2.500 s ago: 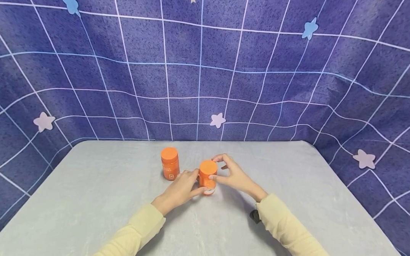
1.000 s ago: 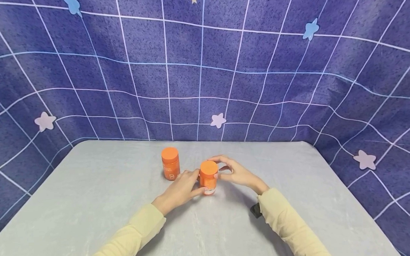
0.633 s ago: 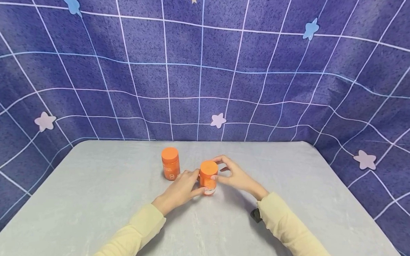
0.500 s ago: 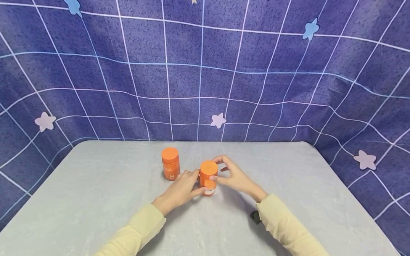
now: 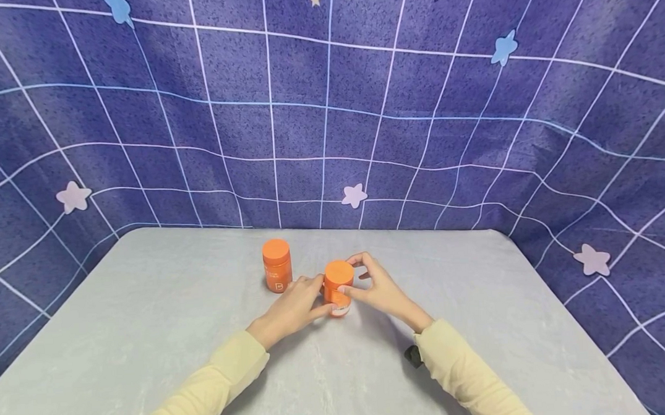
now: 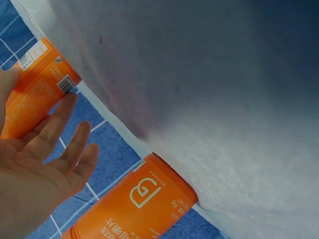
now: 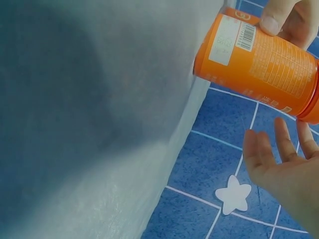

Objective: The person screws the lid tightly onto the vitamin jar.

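Note:
An orange supplement bottle [image 5: 338,299] stands upright on the grey-covered table. My left hand [image 5: 292,308] grips its lower body, thumb in front and fingers on the left side. Around the bottle's orange screw lid [image 5: 338,273] curls my right hand [image 5: 385,290]: the index finger reaches behind, the thumb lies at the front just under the rim. In the right wrist view, fingertips of the right hand [image 7: 286,164] meet the lid end, while the label with its barcode faces that camera. The left wrist view shows the left hand [image 6: 42,164] at the bottle [image 6: 35,89].
A second, matching orange bottle [image 5: 277,267] stands upright with its lid on, behind and left of the left hand. A dark object [image 5: 414,355] shows under the right cuff. Beyond the table's back edge hangs a blue curtain [image 5: 307,128] with grid lines and stars.
The right hand has swung round the lid and back, its thumb going from the right side to the front and its wrist nearer. Left hand and both bottles stay put.

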`<state>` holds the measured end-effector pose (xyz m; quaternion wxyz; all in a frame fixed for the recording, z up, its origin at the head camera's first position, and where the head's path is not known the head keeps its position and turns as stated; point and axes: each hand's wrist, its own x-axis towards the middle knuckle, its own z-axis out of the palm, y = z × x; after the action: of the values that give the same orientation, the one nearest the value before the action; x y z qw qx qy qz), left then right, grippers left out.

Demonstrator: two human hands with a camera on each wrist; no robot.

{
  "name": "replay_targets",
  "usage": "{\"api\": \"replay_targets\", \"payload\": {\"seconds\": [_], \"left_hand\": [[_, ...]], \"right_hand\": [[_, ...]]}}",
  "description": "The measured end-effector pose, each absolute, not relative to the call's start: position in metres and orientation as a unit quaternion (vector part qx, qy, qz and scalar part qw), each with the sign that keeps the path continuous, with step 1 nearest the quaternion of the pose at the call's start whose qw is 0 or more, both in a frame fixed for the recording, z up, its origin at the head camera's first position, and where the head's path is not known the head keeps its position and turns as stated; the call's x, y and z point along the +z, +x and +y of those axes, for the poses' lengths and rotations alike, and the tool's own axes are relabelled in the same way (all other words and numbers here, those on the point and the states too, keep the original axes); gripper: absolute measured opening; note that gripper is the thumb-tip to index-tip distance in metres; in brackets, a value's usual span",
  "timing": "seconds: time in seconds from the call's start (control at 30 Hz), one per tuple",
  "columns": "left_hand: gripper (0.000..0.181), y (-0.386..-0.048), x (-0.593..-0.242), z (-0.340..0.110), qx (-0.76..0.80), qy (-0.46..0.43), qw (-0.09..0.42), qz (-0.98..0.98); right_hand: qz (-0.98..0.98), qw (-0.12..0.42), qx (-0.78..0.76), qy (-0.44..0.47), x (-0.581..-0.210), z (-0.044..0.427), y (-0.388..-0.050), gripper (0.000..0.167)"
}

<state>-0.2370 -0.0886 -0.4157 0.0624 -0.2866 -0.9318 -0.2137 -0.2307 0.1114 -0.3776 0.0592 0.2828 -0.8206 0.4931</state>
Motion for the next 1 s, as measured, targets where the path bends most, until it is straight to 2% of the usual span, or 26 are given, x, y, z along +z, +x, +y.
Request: {"api": "replay_targets", "payload": {"seconds": [0.2,0.57,0.8,1.0], "left_hand": [[0.050,-0.237,-0.416,-0.089,-0.212,-0.288,0.061,-0.932],[0.044,-0.239,-0.417,-0.089,-0.214,-0.297,0.067,-0.928],[0.044,-0.238,-0.417,-0.089,-0.216,-0.295,0.067,-0.928],[0.046,-0.237,-0.415,-0.089,-0.221,-0.296,0.064,-0.927]], "right_hand": [[-0.818,0.053,0.489,0.300,-0.400,0.118,-0.249,0.049],[-0.785,0.011,0.473,0.399,-0.401,0.130,-0.265,0.050],[-0.786,-0.036,0.478,0.389,-0.395,0.131,-0.265,0.053],[-0.787,-0.041,0.489,0.375,-0.395,0.131,-0.264,0.053]]}}
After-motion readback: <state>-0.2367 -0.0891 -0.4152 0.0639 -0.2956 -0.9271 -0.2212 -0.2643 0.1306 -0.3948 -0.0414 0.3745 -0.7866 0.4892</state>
